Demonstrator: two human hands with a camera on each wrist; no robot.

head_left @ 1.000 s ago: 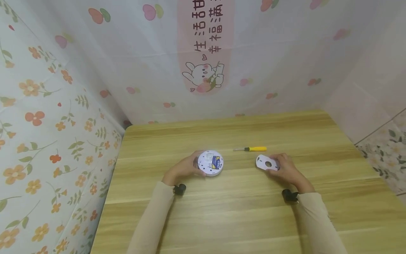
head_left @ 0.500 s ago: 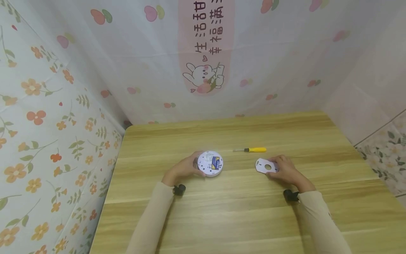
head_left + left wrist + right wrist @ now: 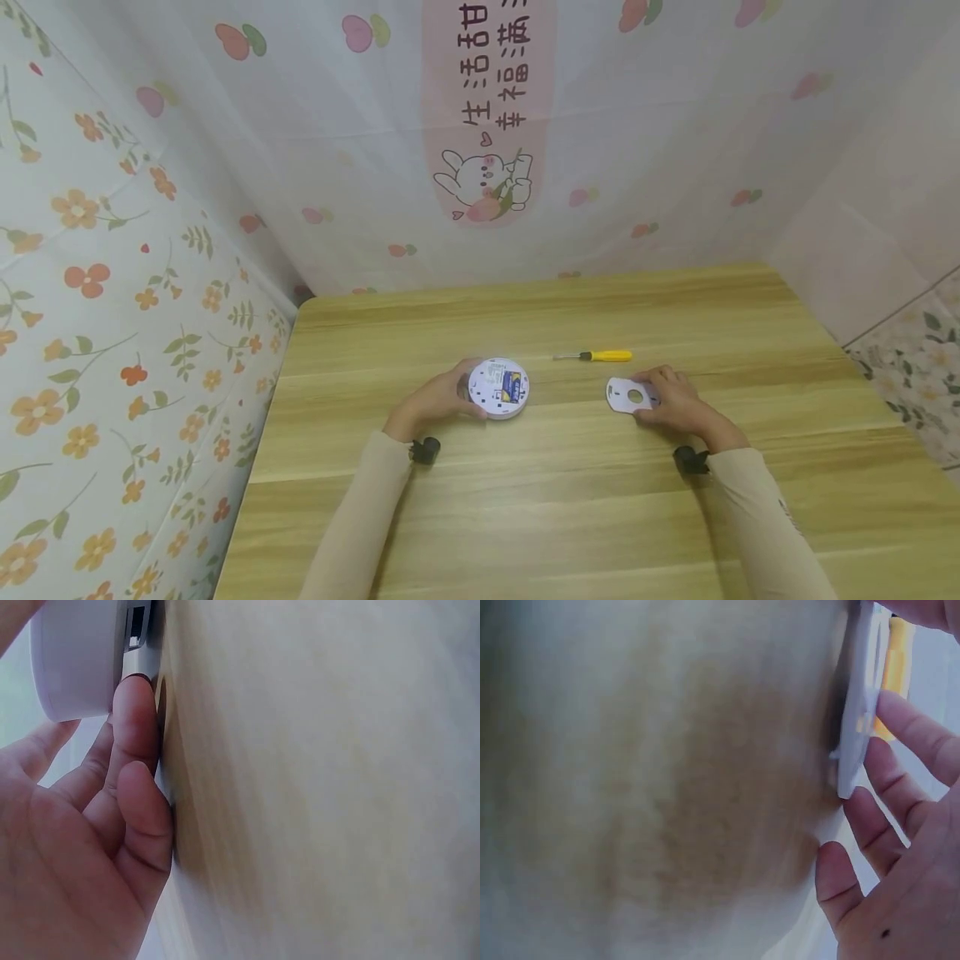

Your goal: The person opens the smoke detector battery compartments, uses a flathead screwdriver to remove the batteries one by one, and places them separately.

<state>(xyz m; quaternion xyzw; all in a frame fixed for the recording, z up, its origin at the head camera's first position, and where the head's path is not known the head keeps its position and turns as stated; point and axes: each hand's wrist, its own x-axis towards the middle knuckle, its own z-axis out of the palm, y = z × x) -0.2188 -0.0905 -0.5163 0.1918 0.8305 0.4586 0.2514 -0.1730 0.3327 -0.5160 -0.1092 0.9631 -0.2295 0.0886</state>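
Note:
My left hand grips the rim of a round white smoke detector, its back face up with a blue battery in it. In the left wrist view, the detector's side wall shows at top left, fingers around and under its edge. To the right, my right hand holds the right end of a flat white mounting plate with a round hole, thumb and fingers at its edges. The right wrist view shows this plate edge-on, low over the wood, with fingertips against it.
A yellow-handled screwdriver lies behind the plate, its shaft pointing left. Everything is on a wood-grain table, with a printed curtain behind its far edge and a floral curtain along the left. Black wrist cameras sit on both wrists.
The right hand has tilted the mounting plate from a slant to nearly flat near the tabletop. The left hand and the smoke detector have stayed in place.

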